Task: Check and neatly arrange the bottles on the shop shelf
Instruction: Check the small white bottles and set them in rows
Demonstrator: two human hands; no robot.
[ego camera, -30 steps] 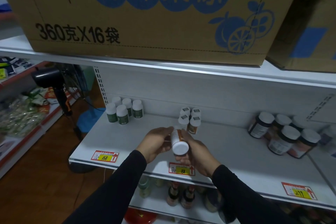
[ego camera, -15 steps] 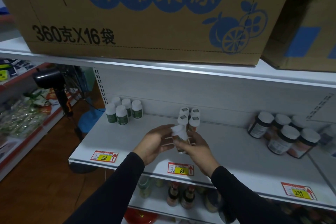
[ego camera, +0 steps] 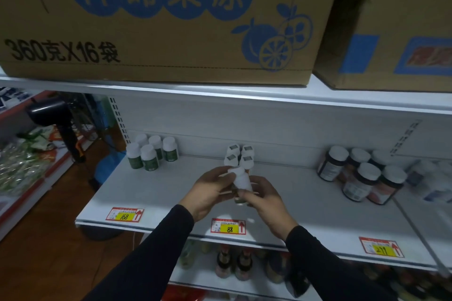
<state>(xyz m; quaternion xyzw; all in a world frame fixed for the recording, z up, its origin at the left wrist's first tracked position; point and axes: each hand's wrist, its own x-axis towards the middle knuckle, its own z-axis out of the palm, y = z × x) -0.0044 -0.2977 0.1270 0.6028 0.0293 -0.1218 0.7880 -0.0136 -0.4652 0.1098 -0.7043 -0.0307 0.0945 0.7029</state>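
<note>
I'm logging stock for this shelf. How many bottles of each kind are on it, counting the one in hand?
Green-label bottles: 5
Small white bottles with stickered caps: 4 standing
Same kind, held by left hand and right hand: 1
Dark white-capped jars: 6 clearly visible
Total: 16

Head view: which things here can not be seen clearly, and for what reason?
- Held bottle: label unreadable, blurred and covered by the left hand and right hand.
- Dark jars: label text too small and dim.
- Pale items at the right edge: blurred, partly cut off.
- Lower-shelf bottles: tops hidden by the shelf edge and the sleeves.
</note>
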